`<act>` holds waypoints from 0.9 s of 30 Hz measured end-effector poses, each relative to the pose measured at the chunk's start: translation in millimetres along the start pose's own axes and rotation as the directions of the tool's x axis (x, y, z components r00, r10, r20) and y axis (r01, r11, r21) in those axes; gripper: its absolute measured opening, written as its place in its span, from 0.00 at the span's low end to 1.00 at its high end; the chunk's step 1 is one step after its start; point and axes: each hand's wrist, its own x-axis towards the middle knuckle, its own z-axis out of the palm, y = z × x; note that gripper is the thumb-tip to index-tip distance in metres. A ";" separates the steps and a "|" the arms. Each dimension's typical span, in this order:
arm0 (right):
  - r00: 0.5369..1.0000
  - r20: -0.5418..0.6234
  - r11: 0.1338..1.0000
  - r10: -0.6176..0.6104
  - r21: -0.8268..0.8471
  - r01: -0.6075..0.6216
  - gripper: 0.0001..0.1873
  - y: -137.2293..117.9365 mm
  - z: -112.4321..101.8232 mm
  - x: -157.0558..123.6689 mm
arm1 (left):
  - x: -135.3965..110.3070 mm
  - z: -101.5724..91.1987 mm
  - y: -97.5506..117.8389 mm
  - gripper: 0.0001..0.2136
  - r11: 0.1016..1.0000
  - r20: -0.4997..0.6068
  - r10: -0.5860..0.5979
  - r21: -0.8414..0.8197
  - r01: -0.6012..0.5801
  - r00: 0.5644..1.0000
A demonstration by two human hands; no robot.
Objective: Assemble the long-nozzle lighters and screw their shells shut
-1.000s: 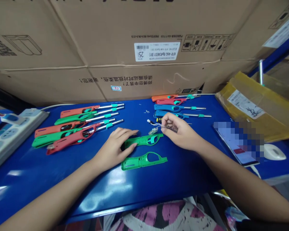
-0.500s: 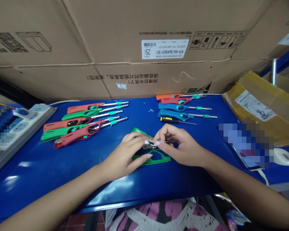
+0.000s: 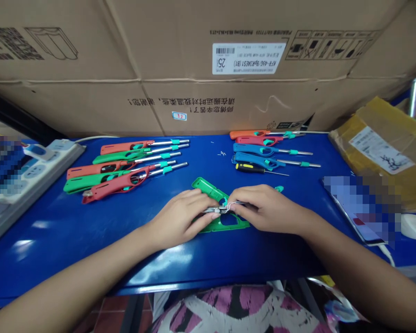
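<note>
At the middle of the table, my left hand (image 3: 180,215) pinches a small silvery lighter part with a white tip between thumb and fingers. My right hand (image 3: 266,208) is closed opposite it, thumb and forefinger gripping thin white wires (image 3: 233,203) that run to that part. Below both hands lies an opened green lighter casing; its upper half (image 3: 208,187) slants away, and its lower half (image 3: 241,225) with the trigger loop lies nearer me. A bit of teal shows between them. My fingers hide much of the held part and casing.
Several assembled gas lighters (image 3: 114,184) lie at left, more (image 3: 260,159) at back right beside a yellow-black screwdriver (image 3: 249,168). A small teal piece (image 3: 279,188) lies beyond my right hand. Power strip (image 3: 38,171) left; phone (image 3: 353,208) and yellow parcel (image 3: 374,152) right; cardboard box (image 3: 180,46) behind.
My right hand has lowered and its fingers have straightened. The white-tipped part has come down closer to my left thumb. More of the green casing shows, and the view has shifted slightly.
</note>
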 end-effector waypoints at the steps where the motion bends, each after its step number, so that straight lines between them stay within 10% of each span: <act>1: 1.000 0.007 1.000 -0.011 -0.019 0.012 0.13 1.5 -1.7 -0.7 | 0.0 -1.8 -1.3 0.11 1.000 0.010 0.011 -0.002 -0.011 1.000; 6: 0.998 -0.052 0.999 -0.046 -0.030 0.045 0.13 11.6 -20.1 -4.9 | -2.8 -18.0 -14.2 0.12 1.000 -0.017 -0.006 -0.020 0.006 1.000; 16: 0.970 0.212 0.982 0.119 -0.166 -0.084 0.09 7.8 -11.3 -8.0 | -3.7 -10.0 -28.4 0.10 0.998 0.052 -0.014 0.055 0.012 0.999; 27: 0.992 0.061 0.920 0.106 -0.384 -0.075 0.10 20.6 -15.2 -8.0 | -5.4 -8.7 -27.3 0.12 0.990 -0.055 0.031 0.140 -0.023 0.998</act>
